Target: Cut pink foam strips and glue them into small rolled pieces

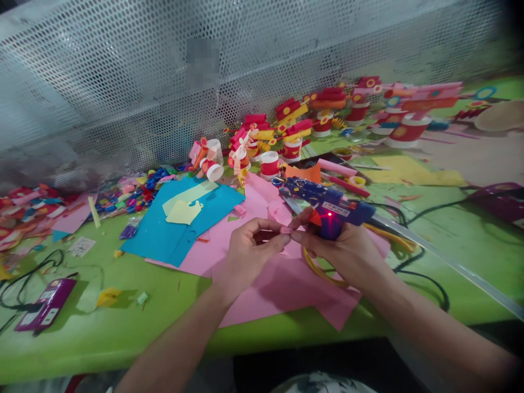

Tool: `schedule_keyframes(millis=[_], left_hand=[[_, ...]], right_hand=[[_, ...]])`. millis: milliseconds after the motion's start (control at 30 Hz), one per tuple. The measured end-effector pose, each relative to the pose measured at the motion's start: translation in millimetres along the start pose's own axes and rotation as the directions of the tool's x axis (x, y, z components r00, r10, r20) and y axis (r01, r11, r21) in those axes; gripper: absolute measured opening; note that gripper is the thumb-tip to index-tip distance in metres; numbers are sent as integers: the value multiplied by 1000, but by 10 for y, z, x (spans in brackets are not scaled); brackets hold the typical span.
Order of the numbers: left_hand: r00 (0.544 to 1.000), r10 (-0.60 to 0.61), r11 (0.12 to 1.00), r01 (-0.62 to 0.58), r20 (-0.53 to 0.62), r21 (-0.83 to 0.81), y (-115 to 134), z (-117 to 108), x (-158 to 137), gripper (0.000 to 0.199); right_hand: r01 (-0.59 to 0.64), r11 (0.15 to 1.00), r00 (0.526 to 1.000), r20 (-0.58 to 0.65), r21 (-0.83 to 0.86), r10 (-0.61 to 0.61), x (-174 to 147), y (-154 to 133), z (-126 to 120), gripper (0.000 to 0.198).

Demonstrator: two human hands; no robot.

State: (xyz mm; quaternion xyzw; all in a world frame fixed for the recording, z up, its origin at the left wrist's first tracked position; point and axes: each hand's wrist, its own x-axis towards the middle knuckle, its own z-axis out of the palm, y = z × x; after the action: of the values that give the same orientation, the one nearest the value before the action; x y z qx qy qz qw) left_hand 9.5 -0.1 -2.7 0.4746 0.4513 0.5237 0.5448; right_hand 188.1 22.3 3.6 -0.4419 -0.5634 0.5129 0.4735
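Observation:
My left hand (254,248) is closed in a pinch, thumb against fingers, on a small pink paper piece (285,230). My right hand (347,254) touches the same piece with its thumb and fingertips. Within the curl of that hand sits a dark blue glue gun (347,210) with a red light lit on its handle. Its nozzle points up and left, and a long clear glue stick (442,259) runs out of its back. Below both hands lie large pink paper sheets (282,289), and a yellow ring-like strip (323,275) shows under my right hand.
Blue sheets (164,234) with pale yellow scraps lie left. Red paper-cup models (292,150) line the back by a perforated metal panel (135,82). Purple power boxes (49,303) sit on both sides, black cables (434,284) trailing over the green table (135,333).

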Motion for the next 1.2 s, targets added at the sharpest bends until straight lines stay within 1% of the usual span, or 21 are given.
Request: schedule_keyframes(millis=[133, 333, 433, 567, 700, 800, 867, 933, 1000, 1067, 1133, 1200], left_hand=[[1000, 2, 1000, -2, -2, -13, -12, -8, 16, 29], [996, 90, 996, -90, 20, 24, -59, -25, 26, 26], [996, 88, 995, -89, 23, 45, -61, -14, 7, 24], [995, 92, 991, -94, 26, 93, -50, 6, -26, 21], [992, 110, 989, -115, 57, 90, -59, 9, -47, 22], [991, 124, 988, -128, 51, 82, -76, 20, -46, 22], [993, 110, 992, -112, 31, 61, -83, 36, -38, 22], [997, 74, 997, -74, 14, -7, -81, 53, -27, 25], [999, 51, 995, -50, 10, -87, -71, 63, -19, 32], [999, 49, 992, -49, -4, -119, -61, 67, -16, 39], [999, 39, 993, -41, -15, -112, -58, 71, -16, 41], [1000, 12, 993, -13, -9, -116, -64, 80, -14, 36]], right_hand=[[-10, 1000, 1000, 0, -16, 10, -6, 0, -6, 39], [14, 999, 999, 36, -45, -13, 3, 63, -28, 41], [55, 997, 998, 13, -54, -54, 6, 43, -24, 37], [69, 994, 997, -23, -83, -72, -10, -21, -16, 35], [66, 992, 997, -41, -110, -71, -38, -50, -7, 36], [73, 992, 995, -64, -100, -80, -54, -20, -3, 35], [97, 989, 988, -109, -111, -109, -57, 14, 2, 32], [126, 984, 976, -162, -129, -146, -53, 42, 9, 30], [137, 980, 964, -208, -146, -166, -43, 54, 17, 29], [141, 978, 955, -240, -155, -176, -31, 49, 23, 32], [139, 978, 954, -245, -156, -175, -25, 31, 24, 34], [124, 979, 965, -209, -159, -156, -24, 7, 17, 34]])
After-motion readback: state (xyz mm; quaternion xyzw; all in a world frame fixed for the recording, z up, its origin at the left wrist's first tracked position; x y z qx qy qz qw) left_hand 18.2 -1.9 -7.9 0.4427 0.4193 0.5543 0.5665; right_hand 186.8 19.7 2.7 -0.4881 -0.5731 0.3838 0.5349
